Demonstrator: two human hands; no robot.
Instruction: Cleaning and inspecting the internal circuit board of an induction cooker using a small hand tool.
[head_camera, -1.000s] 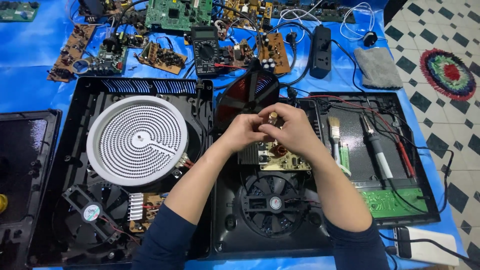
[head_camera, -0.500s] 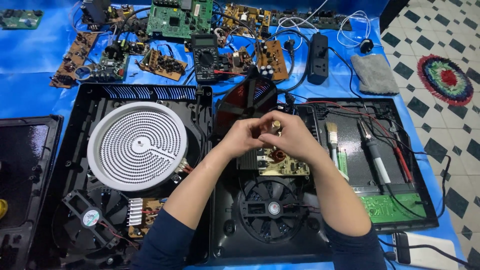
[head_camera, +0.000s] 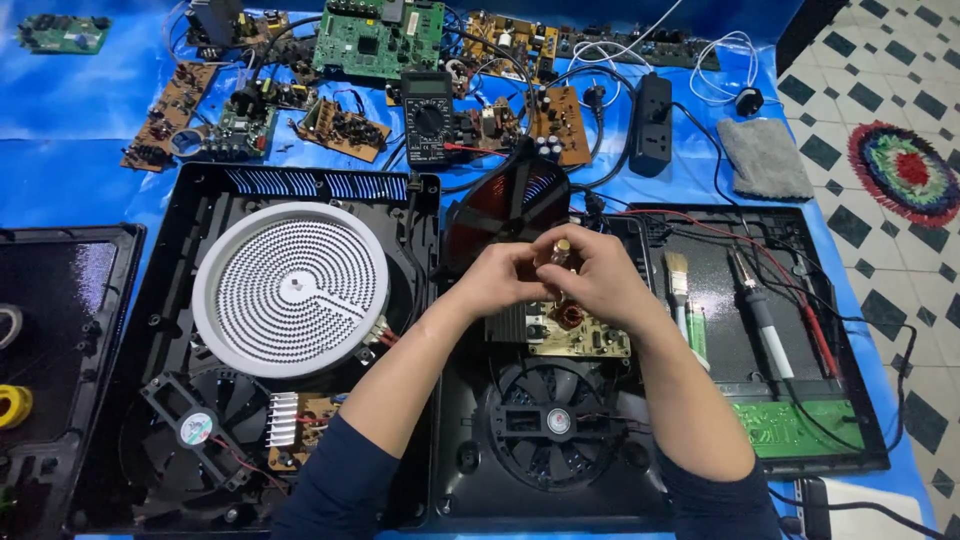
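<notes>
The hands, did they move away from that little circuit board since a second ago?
No. Both the left hand and right hand stay together just above the small circuit board, pinching a small brass part.

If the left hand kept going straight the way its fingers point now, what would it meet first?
The left hand points rightward at the small brass-coloured part pinched between both hands, so it would meet that part first, then the right hand just behind it. Depth is hard to judge.

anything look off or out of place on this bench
The copper coil disc stands tilted on edge behind the hands instead of lying flat like the white heating plate. Both hands pinch a small brass part.
</notes>
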